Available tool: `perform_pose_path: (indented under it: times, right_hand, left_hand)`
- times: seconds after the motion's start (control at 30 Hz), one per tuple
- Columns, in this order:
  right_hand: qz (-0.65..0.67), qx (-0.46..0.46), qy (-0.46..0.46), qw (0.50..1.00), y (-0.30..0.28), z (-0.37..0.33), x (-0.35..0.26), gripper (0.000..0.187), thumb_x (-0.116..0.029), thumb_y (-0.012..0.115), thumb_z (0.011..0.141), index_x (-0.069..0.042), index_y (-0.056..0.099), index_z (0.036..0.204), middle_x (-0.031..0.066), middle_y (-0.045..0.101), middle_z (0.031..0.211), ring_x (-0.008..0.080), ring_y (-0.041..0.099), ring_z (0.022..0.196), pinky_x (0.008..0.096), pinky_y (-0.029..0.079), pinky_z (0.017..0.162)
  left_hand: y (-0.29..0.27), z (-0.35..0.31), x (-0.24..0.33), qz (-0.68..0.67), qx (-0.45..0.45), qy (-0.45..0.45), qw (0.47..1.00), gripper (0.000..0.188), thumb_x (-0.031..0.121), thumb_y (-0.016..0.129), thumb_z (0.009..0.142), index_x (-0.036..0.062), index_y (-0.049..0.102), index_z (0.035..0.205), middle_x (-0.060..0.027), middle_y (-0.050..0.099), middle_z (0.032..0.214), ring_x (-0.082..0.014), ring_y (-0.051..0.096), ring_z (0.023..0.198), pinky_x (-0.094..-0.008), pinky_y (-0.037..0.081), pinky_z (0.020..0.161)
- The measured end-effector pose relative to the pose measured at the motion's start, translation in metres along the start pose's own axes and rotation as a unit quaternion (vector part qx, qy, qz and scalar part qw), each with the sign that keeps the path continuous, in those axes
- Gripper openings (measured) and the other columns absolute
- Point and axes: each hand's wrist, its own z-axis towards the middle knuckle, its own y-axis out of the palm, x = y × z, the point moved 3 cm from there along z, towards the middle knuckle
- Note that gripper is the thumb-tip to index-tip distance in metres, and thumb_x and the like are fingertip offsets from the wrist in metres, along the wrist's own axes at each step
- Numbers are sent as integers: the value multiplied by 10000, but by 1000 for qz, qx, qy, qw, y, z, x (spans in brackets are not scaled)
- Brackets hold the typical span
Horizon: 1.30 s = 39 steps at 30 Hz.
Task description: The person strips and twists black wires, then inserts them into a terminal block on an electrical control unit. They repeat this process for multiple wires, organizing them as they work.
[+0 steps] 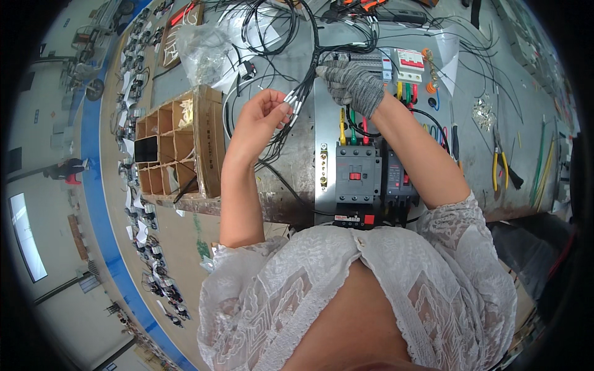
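A bundle of black wires (306,82) runs down from the top of the bench, and its lower ends carry white marker sleeves (293,99). My bare left hand (265,117) pinches some of the sleeved wire ends between thumb and fingers. My right hand (352,85), in a grey striped knit glove, is closed at the bundle just above the sleeves; its fingertips are partly hidden. Below the glove, a metal mounting plate (325,127) carries a grey contactor (357,170) and a dark circuit breaker (398,176), with yellow, green and red wires on top.
A divided cardboard box (210,139) stands left, with a black phone-like slab (146,149) on it. Behind it lies a clear plastic bag (204,52). Yellow-handled pliers (500,164) and a heap of small metal parts (484,114) lie right. A white breaker (409,65) sits beyond the glove.
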Motion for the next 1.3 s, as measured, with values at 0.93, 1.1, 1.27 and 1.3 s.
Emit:
perform_pose_path:
  times: [0.93, 1.1, 1.27, 1.3]
  right_hand:
    - [-12, 23, -8, 1000, 6, -6, -4, 156, -175, 671, 839, -144, 553, 742, -51, 415, 527, 74, 339, 390, 232, 246, 361]
    - [2, 23, -6, 1000, 3, -3, -1, 170, -176, 674, 837, -146, 542, 734, -52, 416, 526, 76, 334, 386, 239, 241, 358]
    - [-4, 10, -13, 1000, 2, -2, -2, 180, -181, 679, 834, -145, 534, 733, -47, 415, 526, 80, 340, 393, 244, 244, 359]
    - [-3, 8, -15, 1000, 2, -2, -2, 181, -183, 680, 834, -144, 534, 735, -46, 415, 526, 81, 341, 395, 245, 245, 359]
  left_hand:
    - [-10, 1, -2, -87, -27, -49, 995, 177, 130, 496, 933, -4, 602, 980, -19, 603, 732, -83, 560, 648, -218, 458, 631]
    - [-10, 3, -3, -90, -23, -57, 994, 174, 121, 497, 929, -11, 598, 983, -30, 608, 733, -95, 571, 633, -220, 468, 612]
    - [-11, 4, -3, -97, -27, -61, 993, 175, 147, 496, 940, -1, 585, 963, -36, 588, 737, -111, 571, 622, -227, 463, 587]
    - [-10, 4, -3, -97, -24, -66, 993, 177, 156, 495, 943, 2, 581, 954, -35, 582, 737, -113, 570, 620, -228, 461, 583]
